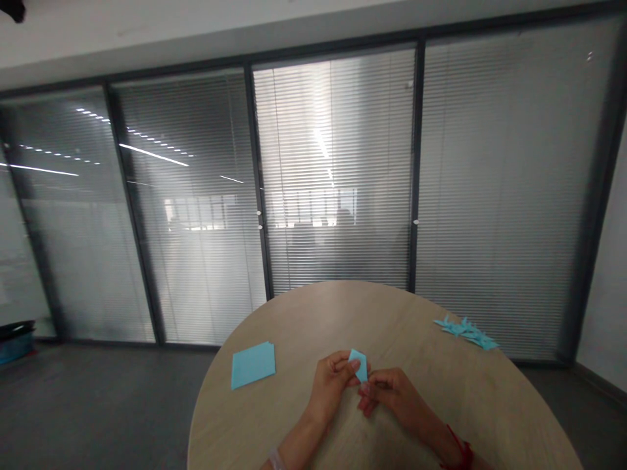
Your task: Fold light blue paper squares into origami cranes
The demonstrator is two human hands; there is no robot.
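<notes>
A small folded piece of light blue paper (360, 364) is held up over the middle of the table. My left hand (333, 378) grips its left side, thumb across the front. At its lower end, my right hand (386, 388) pinches the paper between thumb and forefinger, with the other fingers curled below. Left of my hands lies a stack of light blue paper sheets (253, 365). A pile of pointed, folded light blue paper pieces (466, 332) rests near the table's right edge.
The round wooden table (343, 303) has a curved far edge. Beyond it stands a glass partition (337, 170) with blinds and dark frames. A dark and blue container (17, 341) sits on the floor at the far left.
</notes>
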